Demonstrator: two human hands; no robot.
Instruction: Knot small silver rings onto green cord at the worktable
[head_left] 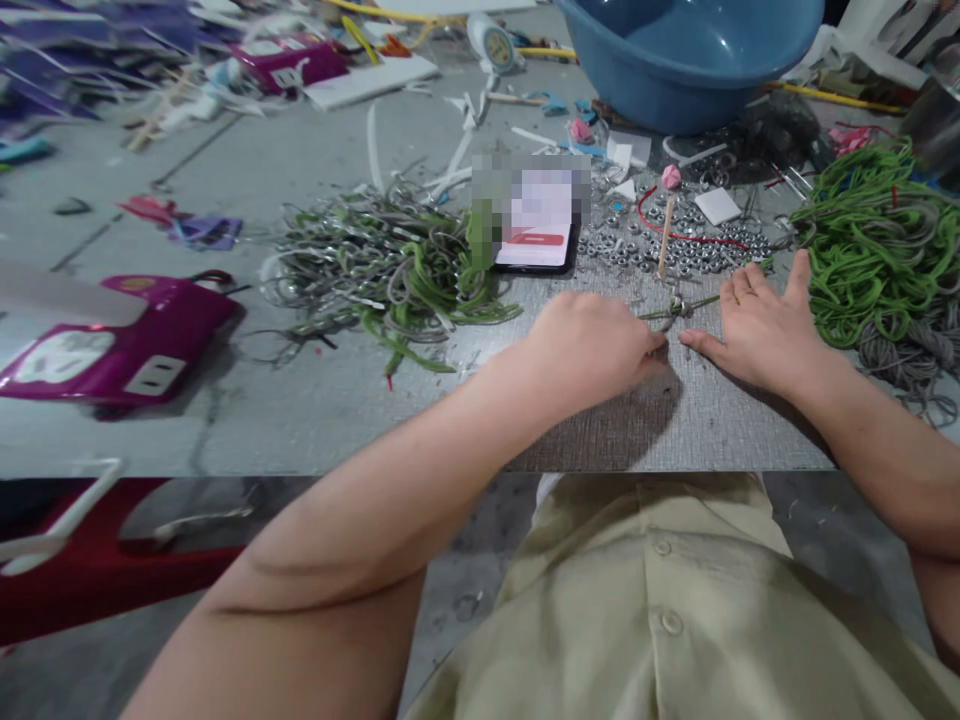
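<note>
A short green cord [701, 302] with small metal pieces at its middle lies on the table between my hands. My left hand [596, 345] is closed, its fingers curled at the cord's left end; the fingertips are partly hidden. My right hand [772, 325] rests palm down with fingers spread, its fingertips touching the cord's right end. Just beyond the cord is a thin wooden stick [665, 235] with a pink faceted knob [670, 177] at its far end. Many small metal rings [630, 250] are scattered behind my hands.
Left of my hands lies a pile of green and grey cords with metal parts [420, 255], beside a phone [536, 265]. A green cord bundle [870, 250] sits at the right. Farther back stands a blue basin [667, 95]. A purple device [172, 335] is at the left.
</note>
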